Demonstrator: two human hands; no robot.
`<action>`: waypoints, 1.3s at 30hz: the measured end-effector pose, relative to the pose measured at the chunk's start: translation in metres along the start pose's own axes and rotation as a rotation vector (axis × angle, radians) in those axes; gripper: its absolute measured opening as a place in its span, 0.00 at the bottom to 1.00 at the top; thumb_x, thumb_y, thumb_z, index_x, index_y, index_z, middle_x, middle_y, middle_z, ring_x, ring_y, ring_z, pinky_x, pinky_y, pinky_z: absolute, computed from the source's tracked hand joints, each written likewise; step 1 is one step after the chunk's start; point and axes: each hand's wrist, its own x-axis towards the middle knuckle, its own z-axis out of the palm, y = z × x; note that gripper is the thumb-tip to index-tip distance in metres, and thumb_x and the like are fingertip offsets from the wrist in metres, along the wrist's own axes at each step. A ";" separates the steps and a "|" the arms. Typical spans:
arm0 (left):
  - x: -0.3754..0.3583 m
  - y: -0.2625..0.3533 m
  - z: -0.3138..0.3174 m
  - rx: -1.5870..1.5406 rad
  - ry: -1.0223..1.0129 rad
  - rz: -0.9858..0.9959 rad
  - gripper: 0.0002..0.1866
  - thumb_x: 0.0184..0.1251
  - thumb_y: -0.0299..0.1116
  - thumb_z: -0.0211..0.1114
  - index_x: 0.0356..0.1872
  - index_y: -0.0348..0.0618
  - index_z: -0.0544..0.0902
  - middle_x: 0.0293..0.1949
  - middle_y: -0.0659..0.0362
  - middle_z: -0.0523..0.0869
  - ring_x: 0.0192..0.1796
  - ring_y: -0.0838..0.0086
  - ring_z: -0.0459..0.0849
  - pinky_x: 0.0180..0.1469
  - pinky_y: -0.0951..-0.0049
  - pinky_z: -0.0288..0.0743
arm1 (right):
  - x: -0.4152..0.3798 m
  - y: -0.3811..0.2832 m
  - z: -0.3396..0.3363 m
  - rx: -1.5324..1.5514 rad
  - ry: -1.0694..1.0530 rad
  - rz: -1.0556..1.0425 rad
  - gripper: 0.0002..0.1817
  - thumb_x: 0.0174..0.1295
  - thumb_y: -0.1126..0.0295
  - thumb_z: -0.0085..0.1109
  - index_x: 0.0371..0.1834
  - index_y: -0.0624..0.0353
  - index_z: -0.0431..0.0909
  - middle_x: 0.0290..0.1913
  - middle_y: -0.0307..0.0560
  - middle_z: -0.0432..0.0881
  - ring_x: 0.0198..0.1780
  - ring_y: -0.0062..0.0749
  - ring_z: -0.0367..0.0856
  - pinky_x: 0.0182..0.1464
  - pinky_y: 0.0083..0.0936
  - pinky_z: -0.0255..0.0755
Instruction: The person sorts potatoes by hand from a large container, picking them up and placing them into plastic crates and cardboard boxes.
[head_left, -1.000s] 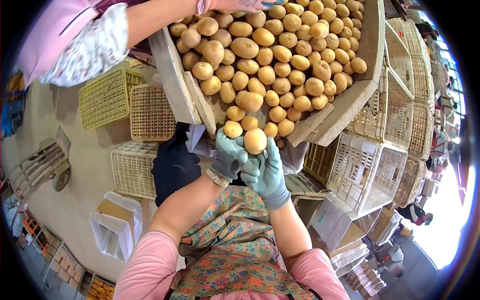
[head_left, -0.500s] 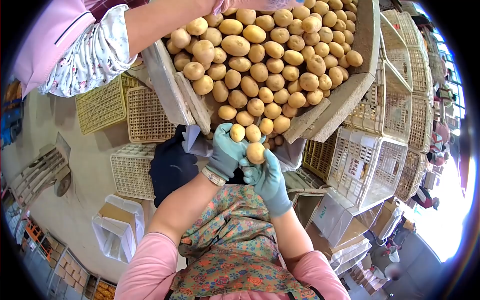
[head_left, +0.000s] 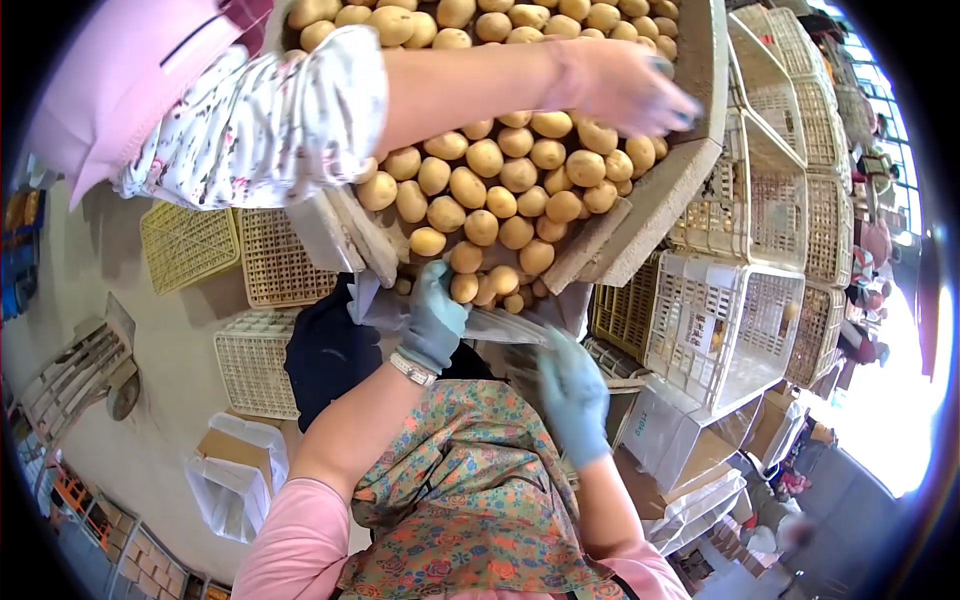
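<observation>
Many potatoes (head_left: 518,175) lie on a sloping wooden chute (head_left: 665,205) that narrows toward me. My left hand (head_left: 435,318), in a blue-green glove, is at the chute's mouth, its fingertips against the potatoes; what it may grip is hidden. Below the mouth, several potatoes (head_left: 485,288) sit at a plastic liner (head_left: 510,325). My right hand (head_left: 577,390), gloved alike and blurred by motion, is right of the liner, with no potato visible at it. A co-worker's bare hand (head_left: 635,88) reaches across the potatoes from the left.
Stacked plastic crates (head_left: 700,325) stand on the right. More crates (head_left: 258,365) are on the left, near a lined box (head_left: 235,470) and a wooden slatted cart (head_left: 85,385) on the floor. Several people are far off at the right.
My right hand has moved right and down, away from the potato it held. The co-worker's arm has come down across the chute. Potatoes near the mouth have shifted.
</observation>
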 end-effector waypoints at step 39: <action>0.000 0.003 -0.022 -0.759 0.044 -0.326 0.33 0.83 0.58 0.45 0.80 0.52 0.65 0.78 0.52 0.69 0.80 0.48 0.67 0.78 0.27 0.58 | 0.083 -0.059 0.016 -0.134 -0.004 -0.501 0.25 0.61 0.71 0.66 0.65 0.55 0.80 0.67 0.49 0.81 0.69 0.48 0.77 0.77 0.49 0.66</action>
